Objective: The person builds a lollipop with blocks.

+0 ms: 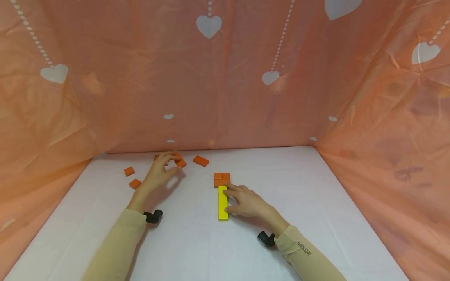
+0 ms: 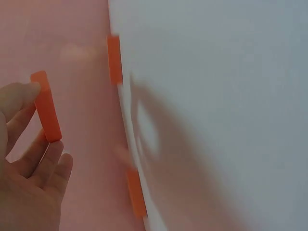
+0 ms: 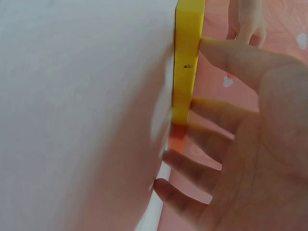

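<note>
My left hand (image 1: 162, 169) pinches an orange rectangular block (image 2: 47, 108) between thumb and fingertips, held above the back left of the table. My right hand (image 1: 249, 201) rests beside a long yellow bar (image 1: 223, 207), its thumb and fingertips touching the bar's right side. The bar lies lengthwise toward me, with its far end against a small square of orange blocks (image 1: 222, 180) set edge to edge. In the right wrist view the yellow side face (image 3: 185, 67) shows a small dark mark, and the fingers (image 3: 211, 115) are spread along it.
Loose orange blocks lie on the white table (image 1: 291, 187): one orange block (image 1: 200, 160) near the back edge, two others (image 1: 129, 171) at the left, and another partly behind the left hand. Pink curtains with white hearts (image 1: 209, 26) enclose the back and sides.
</note>
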A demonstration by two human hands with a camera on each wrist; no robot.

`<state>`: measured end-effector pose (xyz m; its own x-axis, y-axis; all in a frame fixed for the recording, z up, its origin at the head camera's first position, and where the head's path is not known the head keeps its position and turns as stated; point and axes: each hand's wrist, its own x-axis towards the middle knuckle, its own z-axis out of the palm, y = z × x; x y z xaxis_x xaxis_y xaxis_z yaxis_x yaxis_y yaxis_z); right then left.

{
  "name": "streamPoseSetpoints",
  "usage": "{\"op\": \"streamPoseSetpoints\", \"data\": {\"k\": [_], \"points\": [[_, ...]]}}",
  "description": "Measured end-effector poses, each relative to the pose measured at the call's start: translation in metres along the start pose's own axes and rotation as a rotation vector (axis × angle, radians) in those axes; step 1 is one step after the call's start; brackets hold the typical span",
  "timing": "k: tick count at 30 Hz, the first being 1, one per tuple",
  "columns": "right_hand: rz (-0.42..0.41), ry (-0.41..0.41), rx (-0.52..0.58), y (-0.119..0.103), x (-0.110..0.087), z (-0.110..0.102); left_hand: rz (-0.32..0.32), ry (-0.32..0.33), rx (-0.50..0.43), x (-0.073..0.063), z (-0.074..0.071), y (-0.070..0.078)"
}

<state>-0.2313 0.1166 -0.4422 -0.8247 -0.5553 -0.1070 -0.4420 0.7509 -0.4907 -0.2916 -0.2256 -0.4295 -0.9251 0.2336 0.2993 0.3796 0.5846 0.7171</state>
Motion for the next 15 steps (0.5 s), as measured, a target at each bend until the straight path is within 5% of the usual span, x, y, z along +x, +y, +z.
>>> {"op": "streamPoseSetpoints", "data": {"k": [4, 15], "points": [[-0.004, 0.001, 0.002, 0.000, -0.001, 0.000, -0.052, -0.056, -0.043, 0.006, 0.018, 0.012], [-0.016, 0.009, -0.012, 0.001, 0.000, 0.000, -0.064, -0.192, -0.015, 0.024, 0.049, 0.030]]}}
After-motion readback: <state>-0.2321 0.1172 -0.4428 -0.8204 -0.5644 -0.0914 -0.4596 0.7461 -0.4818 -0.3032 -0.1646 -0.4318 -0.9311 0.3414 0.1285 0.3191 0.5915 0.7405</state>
